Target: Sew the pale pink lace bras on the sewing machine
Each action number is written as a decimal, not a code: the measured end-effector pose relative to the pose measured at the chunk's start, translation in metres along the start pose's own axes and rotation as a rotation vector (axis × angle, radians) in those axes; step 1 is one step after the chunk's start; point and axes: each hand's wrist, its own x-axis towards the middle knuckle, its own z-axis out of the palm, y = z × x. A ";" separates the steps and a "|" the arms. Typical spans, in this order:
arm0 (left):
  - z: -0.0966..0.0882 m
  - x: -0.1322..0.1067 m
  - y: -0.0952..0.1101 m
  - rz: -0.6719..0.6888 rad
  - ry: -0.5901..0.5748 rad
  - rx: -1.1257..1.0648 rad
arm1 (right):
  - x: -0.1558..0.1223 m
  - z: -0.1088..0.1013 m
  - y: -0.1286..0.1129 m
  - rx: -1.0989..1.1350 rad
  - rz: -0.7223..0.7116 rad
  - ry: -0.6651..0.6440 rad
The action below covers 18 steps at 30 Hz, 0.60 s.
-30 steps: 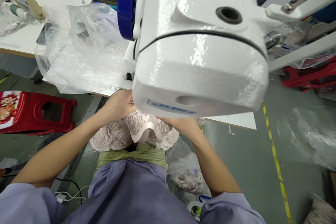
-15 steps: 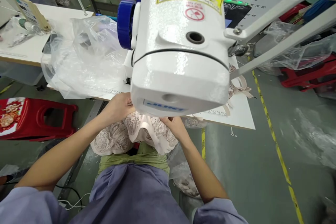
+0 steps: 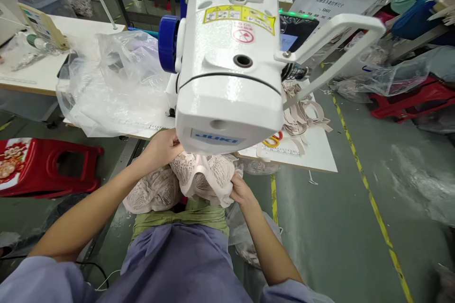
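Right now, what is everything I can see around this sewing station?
sewing machine: one, white with blue handwheel, centre, on table
lace garment: one, pale pink, under machine head, over the lap
plastic bag: one, clear, on table, left of machine
strap pieces: a pile, beige, on table, right of machine
stool: one, red, floor at left
floor tape: one line, yellow, right
left hand: on the lace, by machine
right hand: pinching the lace edge

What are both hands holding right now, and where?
The pale pink lace garment: left hand at its upper left edge, right hand pinching its lower right corner.
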 end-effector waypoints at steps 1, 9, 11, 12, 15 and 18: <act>-0.001 -0.002 -0.002 -0.020 -0.012 0.000 | -0.001 -0.001 -0.005 0.031 -0.035 0.048; 0.002 -0.066 0.046 0.153 0.299 0.106 | -0.052 0.034 -0.055 -0.262 -0.236 0.000; 0.015 -0.082 0.069 0.408 0.227 0.075 | -0.071 0.066 -0.062 -0.556 -0.206 -0.244; 0.022 -0.086 0.077 0.486 0.145 0.062 | -0.078 0.082 -0.065 -0.685 -0.199 -0.365; 0.034 -0.087 0.081 0.355 -0.162 0.048 | -0.091 0.118 -0.074 -0.910 -0.282 -0.496; 0.029 -0.075 0.065 -0.014 -0.305 -0.105 | -0.084 0.126 -0.080 -0.995 -0.406 -0.358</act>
